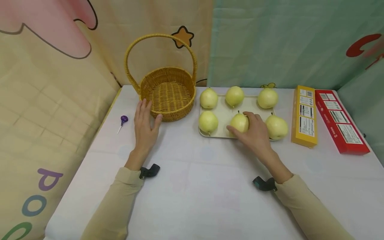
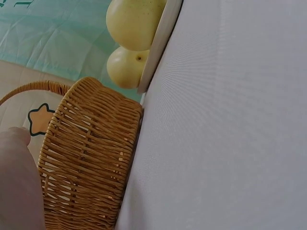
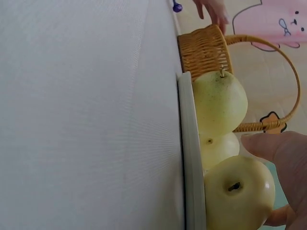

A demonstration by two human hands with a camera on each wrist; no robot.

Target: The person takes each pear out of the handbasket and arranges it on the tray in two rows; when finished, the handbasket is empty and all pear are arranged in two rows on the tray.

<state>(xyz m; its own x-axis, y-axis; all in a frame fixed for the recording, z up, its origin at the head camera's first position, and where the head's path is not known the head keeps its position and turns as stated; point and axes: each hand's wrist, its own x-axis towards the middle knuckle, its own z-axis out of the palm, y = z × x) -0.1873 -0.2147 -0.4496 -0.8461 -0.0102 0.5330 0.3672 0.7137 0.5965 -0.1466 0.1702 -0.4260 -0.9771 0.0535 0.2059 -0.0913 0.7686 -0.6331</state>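
Note:
In the head view, my left hand is at the near left side of a wicker basket with a tall arched handle. Its fingers are extended, their tips overlapping the rim, and its thumb points toward the basket's front. My right hand is spread over the front middle pear on a pale tray. Its thumb lies along the pear's left side and its fingers along the right. The right wrist view shows a gap between thumb and pear. The basket's inside is bare.
Several more yellow-green pears sit on the tray in two rows. A yellow box and a red box lie to its right. A purple lollipop is left of the basket. Printed curtains hang behind the white table.

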